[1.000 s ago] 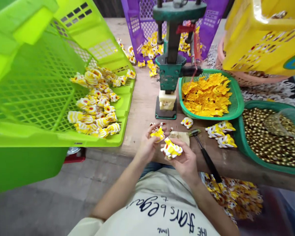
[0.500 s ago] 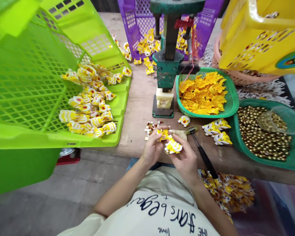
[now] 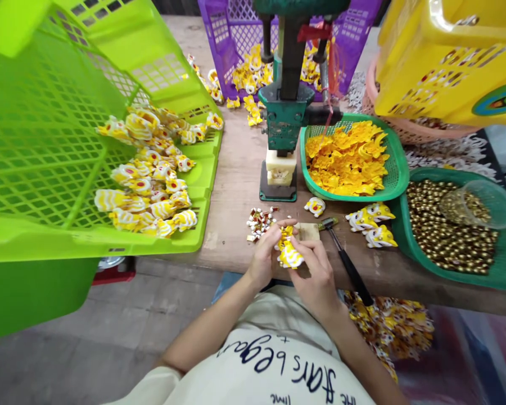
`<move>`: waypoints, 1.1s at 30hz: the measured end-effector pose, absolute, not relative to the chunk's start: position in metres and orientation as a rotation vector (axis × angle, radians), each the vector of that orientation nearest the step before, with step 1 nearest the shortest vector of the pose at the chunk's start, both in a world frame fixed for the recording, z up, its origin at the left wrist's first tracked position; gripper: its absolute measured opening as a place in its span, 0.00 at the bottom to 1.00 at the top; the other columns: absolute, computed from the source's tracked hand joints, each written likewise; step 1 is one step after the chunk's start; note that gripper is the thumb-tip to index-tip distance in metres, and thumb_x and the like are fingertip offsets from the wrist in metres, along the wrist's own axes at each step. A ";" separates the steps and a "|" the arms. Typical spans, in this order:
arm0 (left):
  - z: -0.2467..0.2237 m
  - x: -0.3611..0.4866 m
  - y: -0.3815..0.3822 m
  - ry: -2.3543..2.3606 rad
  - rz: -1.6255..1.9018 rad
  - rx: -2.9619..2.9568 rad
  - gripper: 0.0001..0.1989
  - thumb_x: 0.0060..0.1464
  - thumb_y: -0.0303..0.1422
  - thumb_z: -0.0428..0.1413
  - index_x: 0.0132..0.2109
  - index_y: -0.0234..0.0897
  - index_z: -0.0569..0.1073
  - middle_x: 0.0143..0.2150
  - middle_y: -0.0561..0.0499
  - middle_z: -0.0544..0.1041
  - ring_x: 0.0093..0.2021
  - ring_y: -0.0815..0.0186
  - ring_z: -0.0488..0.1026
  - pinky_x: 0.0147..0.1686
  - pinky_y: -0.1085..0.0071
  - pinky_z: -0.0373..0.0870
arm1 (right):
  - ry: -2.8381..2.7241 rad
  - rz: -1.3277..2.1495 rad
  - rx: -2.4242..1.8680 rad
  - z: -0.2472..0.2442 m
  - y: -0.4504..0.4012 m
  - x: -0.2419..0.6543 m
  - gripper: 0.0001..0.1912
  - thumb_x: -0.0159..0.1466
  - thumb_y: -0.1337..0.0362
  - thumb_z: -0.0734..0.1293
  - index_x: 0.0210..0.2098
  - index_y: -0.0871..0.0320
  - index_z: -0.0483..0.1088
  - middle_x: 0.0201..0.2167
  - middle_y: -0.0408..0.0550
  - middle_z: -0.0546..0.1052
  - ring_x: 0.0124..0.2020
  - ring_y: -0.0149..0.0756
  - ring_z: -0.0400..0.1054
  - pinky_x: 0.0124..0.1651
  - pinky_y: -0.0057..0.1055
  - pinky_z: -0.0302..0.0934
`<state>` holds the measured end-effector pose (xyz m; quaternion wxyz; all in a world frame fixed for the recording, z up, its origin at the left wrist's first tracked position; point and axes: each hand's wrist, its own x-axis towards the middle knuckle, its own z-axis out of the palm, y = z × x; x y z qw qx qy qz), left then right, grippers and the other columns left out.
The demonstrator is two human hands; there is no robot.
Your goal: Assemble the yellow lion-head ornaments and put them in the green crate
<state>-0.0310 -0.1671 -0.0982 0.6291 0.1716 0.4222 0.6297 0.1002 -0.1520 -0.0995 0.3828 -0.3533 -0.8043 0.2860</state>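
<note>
Holding a yellow piece (image 3: 285,232) in narrowed fingers, the left hand (image 3: 263,256) meets the right hand (image 3: 318,277), whose fingers grip a white-and-yellow figure (image 3: 290,257) touching that piece, near the worktop's (image 3: 236,169) front edge, left of the hammer (image 3: 349,269).

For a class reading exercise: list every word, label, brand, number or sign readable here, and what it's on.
"began": shirt
"stars": shirt
"Time": shirt, at the bottom edge
Unclear: small mark near "began"; cut-off letters right of "Time"
Round badge, yellow basket: smiling face, no readable words
</note>
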 end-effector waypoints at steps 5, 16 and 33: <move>-0.096 -0.030 -0.167 0.990 1.390 0.453 0.22 0.56 0.44 0.57 0.52 0.35 0.73 0.43 0.47 0.75 0.39 0.63 0.72 0.38 0.71 0.67 | -2.093 0.801 -0.852 -0.101 -0.149 0.103 0.26 0.60 0.80 0.64 0.56 0.58 0.66 0.41 0.52 0.70 0.45 0.39 0.69 0.49 0.37 0.70; -0.097 -0.027 -0.162 0.943 1.482 0.330 0.23 0.54 0.45 0.60 0.52 0.37 0.72 0.45 0.47 0.77 0.39 0.64 0.75 0.38 0.72 0.69 | -2.086 0.754 -0.917 -0.112 -0.160 0.095 0.34 0.62 0.71 0.67 0.66 0.53 0.57 0.53 0.57 0.67 0.56 0.46 0.65 0.56 0.46 0.67; -0.100 -0.050 -0.159 0.812 1.552 0.038 0.24 0.59 0.42 0.55 0.57 0.31 0.70 0.41 0.44 0.79 0.32 0.65 0.77 0.35 0.68 0.75 | -2.655 0.730 -1.612 -0.087 0.091 0.092 0.21 0.60 0.63 0.70 0.51 0.66 0.70 0.50 0.64 0.76 0.51 0.50 0.71 0.53 0.37 0.63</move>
